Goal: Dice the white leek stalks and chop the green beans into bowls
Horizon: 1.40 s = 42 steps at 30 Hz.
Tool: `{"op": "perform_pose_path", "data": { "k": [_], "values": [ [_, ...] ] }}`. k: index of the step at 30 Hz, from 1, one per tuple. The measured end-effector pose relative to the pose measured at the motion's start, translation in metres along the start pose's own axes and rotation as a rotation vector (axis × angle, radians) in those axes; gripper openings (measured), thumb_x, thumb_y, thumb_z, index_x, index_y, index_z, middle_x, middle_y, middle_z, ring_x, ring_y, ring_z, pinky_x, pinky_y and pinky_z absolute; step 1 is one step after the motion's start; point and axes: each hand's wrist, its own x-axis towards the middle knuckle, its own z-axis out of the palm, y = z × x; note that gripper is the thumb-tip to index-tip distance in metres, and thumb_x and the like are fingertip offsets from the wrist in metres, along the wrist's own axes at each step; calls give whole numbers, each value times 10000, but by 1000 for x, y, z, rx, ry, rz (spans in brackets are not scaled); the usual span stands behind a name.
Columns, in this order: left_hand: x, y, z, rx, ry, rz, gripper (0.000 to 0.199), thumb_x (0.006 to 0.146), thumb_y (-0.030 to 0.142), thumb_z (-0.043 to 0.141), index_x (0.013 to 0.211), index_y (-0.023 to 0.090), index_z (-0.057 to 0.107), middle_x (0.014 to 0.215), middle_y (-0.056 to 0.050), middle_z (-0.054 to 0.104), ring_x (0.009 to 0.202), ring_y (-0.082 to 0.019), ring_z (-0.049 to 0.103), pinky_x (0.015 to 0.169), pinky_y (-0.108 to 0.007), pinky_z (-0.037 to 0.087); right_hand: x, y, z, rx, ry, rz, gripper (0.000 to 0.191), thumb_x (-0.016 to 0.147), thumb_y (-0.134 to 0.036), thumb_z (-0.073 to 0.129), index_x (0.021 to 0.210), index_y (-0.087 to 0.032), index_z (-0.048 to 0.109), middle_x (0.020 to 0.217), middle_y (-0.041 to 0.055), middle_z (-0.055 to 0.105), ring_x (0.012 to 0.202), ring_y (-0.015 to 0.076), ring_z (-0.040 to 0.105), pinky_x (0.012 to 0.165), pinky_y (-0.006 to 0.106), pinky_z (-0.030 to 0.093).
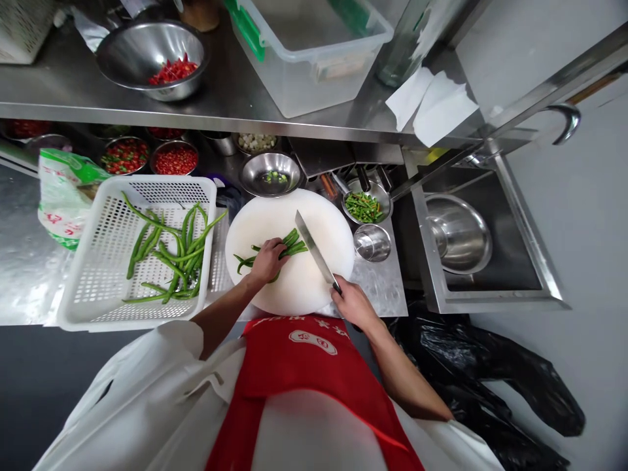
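On a round white cutting board (294, 294) lies a small bunch of green beans (294, 243). My left hand (269, 260) is closed over the bunch, pressing it to the board, and the bean ends stick out on both sides. My right hand (352, 301) grips the black handle of a kitchen knife (314, 248). Its long blade slants up and left across the board, just right of the bean ends. More green beans (184, 252) lie loose in a white perforated basket (78, 288) left of the board.
A steel bowl (271, 174) with a few green pieces touches the board's far side. Right of it are a bowl of cut beans (364, 207) and a steel cup (372, 243). A shelf (220, 116) overhangs the back, carrying a plastic bin (314, 72). The sink (510, 261) stands right.
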Motion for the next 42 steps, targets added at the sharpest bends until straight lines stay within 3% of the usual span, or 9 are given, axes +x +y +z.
{"op": "perform_pose_path", "data": {
  "k": [6, 14, 21, 26, 34, 38, 42],
  "values": [
    [0, -1, 2, 3, 11, 16, 235, 883, 278, 678, 1091, 178, 720, 1243, -120, 631, 1124, -288, 578, 1031, -439, 502, -14, -8, 8, 91, 45, -8, 427, 981, -345, 393, 1336, -165, 548, 1086, 111, 748, 955, 253, 701, 850, 331, 506],
    [1, -1, 0, -14, 2, -1, 237, 909, 308, 650, 1090, 171, 718, 1230, -122, 640, 1105, -288, 583, 1007, -429, 508, -14, -21, 9, -26, -80, -14, 346, 997, -284, 364, 1248, -161, 567, 1143, 123, 730, 1033, 254, 688, 868, 322, 466],
    [2, -4, 2, -36, 24, 8, 205, 930, 313, 620, 1051, 173, 706, 1225, -116, 657, 1101, -280, 596, 1005, -422, 512, -1, -52, -21, -192, -250, 16, 277, 990, -233, 362, 1189, -165, 542, 956, 116, 744, 840, 250, 705, 681, 310, 384],
    [3, -3, 1, -48, 23, 9, 213, 933, 321, 611, 1059, 168, 690, 1207, -130, 664, 1097, -286, 610, 997, -427, 517, 22, -59, -36, -206, -290, -11, 252, 989, -250, 368, 1141, -169, 551, 941, 137, 739, 814, 263, 704, 624, 309, 362],
    [3, 0, 0, -45, 36, -14, 180, 930, 273, 602, 1067, 179, 671, 1212, -127, 667, 1111, -286, 619, 1009, -436, 512, 59, -58, 10, -216, -209, -35, 320, 979, -207, 369, 1267, -156, 499, 1035, 141, 738, 895, 269, 714, 690, 323, 432],
    [10, 11, -9, 82, -7, -27, 207, 900, 270, 644, 1078, 164, 652, 1170, -137, 659, 1068, -309, 633, 979, -463, 515, 66, -52, 9, -208, -175, -65, 299, 991, -243, 363, 1221, -165, 537, 1040, 136, 739, 900, 276, 711, 702, 327, 431],
    [7, 18, -19, 129, -23, -71, 424, 827, 304, 744, 1195, 164, 586, 1249, -155, 609, 1130, -320, 622, 991, -463, 515, 56, -46, -3, -178, -129, -81, 296, 1015, -275, 360, 1201, -169, 565, 1078, 131, 737, 958, 265, 701, 742, 313, 421]
  ]
}}
